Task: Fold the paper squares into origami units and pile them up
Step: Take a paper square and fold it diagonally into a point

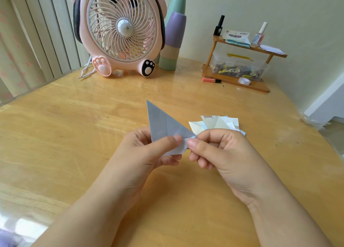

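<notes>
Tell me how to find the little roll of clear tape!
Look to the wooden shelf rack standing at the table's far right. The roll of clear tape lies flat on its bottom board, in front of the clear plastic box. It is the only see-through ring there.

The lower part of the grey-blue folded paper triangle (165, 124) is hidden behind the thumb of the left hand (149, 150) and the fingertips of the right hand (216, 150), so its bottom folds cannot be made out. Right of centre, the small pile of pale folded paper units (216, 124) is partly covered by the right hand; their number cannot be told. Both forearms are cut off by the bottom edge. In the upper right, the contents of the clear plastic box (238, 66) are too small to identify.
</notes>
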Available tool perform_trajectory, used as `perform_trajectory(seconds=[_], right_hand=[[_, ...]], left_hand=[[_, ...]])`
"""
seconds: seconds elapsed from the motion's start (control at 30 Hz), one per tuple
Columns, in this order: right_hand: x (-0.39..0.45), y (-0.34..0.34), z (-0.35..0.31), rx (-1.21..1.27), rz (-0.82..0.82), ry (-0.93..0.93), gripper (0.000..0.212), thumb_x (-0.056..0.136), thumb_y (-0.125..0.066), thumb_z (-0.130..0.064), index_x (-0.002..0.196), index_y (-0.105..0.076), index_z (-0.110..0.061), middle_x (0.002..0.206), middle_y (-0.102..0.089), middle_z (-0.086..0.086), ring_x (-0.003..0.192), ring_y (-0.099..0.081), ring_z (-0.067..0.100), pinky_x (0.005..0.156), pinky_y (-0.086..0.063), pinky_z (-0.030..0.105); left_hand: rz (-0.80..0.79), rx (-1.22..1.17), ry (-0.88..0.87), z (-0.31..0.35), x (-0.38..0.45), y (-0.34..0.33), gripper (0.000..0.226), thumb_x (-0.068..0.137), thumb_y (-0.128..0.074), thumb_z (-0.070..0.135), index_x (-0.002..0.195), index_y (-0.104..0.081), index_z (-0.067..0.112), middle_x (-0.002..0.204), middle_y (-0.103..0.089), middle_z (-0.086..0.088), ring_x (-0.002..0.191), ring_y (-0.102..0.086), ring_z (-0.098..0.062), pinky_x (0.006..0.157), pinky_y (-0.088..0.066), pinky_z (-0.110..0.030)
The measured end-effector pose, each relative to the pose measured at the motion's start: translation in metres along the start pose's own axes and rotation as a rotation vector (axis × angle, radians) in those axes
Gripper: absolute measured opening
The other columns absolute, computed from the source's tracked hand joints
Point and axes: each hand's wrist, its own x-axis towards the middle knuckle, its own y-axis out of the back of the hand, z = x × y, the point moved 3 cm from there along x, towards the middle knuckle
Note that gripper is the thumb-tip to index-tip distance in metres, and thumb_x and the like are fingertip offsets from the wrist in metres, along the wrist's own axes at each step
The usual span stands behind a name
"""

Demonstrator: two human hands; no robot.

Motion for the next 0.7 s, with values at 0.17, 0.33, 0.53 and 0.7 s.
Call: perform_trajectory(seconds=[0.17,0.33,0.53,0.7], right_hand=[[-0.0004,-0.0014,-0.0003,-0.038,-0.009,0.034,0.024,0.08,-0.067,-0.016,0.056,-0.066,-0.017,0.056,-0.064,0.002,0.048,-0.049,0.006,0.05,-0.04,0.012],[-0.0005,-0.0041,-0.0008,-0.049,0.001,0.079,0.025,0.083,-0.063,-0.012,0.058,-0.065,-0.016,0.057,-0.064,0.0,0.05,-0.051,0.006,0.052,-0.041,0.013],[0.0,-0.0051,-0.0012,-0.066,0.011,0.13,0.028,0.088,-0.059,-0.01,0.06,-0.066,-0.012,0.057,-0.064,-0.001,0.053,-0.051,0.005,0.054,-0.042,0.014],[0.0005,-0.0051,0.0008,-0.063,0.016,0.174,0.036,0.091,-0.055,-0.011,0.057,-0.066,-0.018,0.059,-0.065,0.001,0.053,-0.052,0.006,0.054,-0.042,0.015]], left_hand=[[-0.001,0.025,0.009,-0.0012,0.0005,0.0009,0.011,0.067,-0.07,0.018,0.076,-0.075,0.014,0.08,-0.07,-0.009,0.066,-0.06,-0.015,0.059,-0.051,-0.022],[-0.018,-0.001,0.003,0.0001,-0.0001,-0.0003,0.008,0.068,-0.068,0.016,0.073,-0.075,0.016,0.078,-0.069,-0.007,0.065,-0.06,-0.013,0.058,-0.051,-0.022],[-0.031,-0.006,-0.017,0.0017,-0.0011,-0.0011,0.01,0.07,-0.066,0.015,0.073,-0.075,0.017,0.077,-0.07,-0.005,0.065,-0.062,-0.012,0.057,-0.051,-0.021],[-0.037,0.029,-0.041,0.0024,-0.0013,-0.0017,0.01,0.071,-0.065,0.016,0.073,-0.075,0.017,0.077,-0.071,-0.005,0.068,-0.064,-0.011,0.058,-0.05,-0.02]])
